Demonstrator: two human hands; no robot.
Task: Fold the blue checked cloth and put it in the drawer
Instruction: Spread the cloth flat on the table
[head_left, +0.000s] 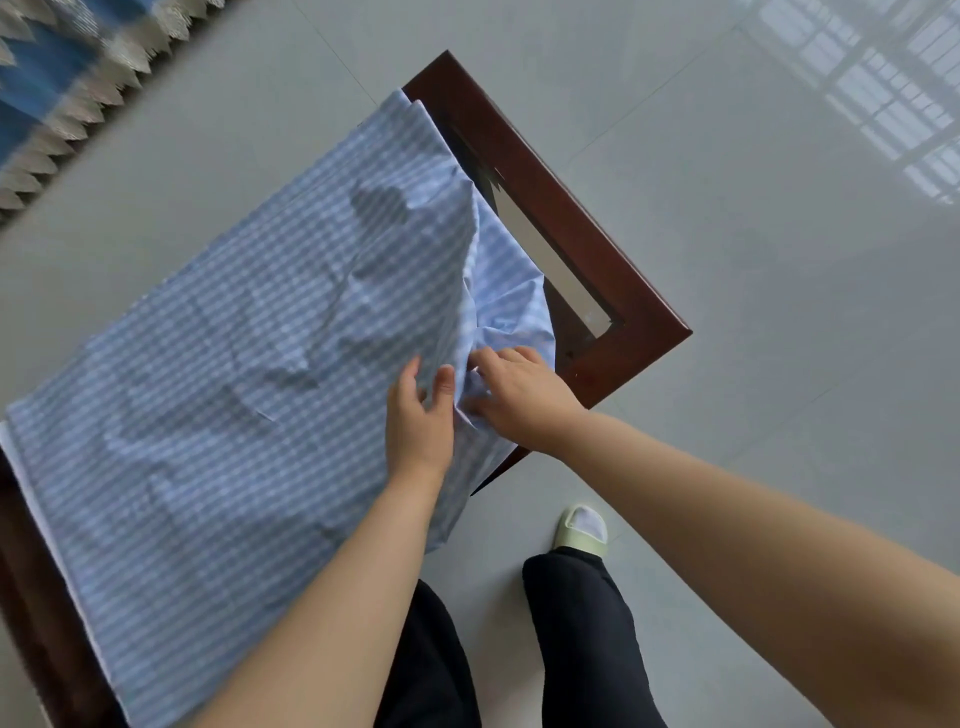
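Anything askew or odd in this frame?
The cloth lies rumpled across the dark wooden table, bunched into a raised ridge where both hands hold it. Nothing looks damaged or spilled.

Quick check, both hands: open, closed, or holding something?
Left hand: pinching the blue checked cloth at its near edge.
Right hand: fingers curled into the same cloth's bunched part, gripping it.

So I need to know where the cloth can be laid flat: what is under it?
A dark wooden table with a glass inset shows past the blue checked cloth, which both hands grip. How far the table runs beneath the cloth is hidden.
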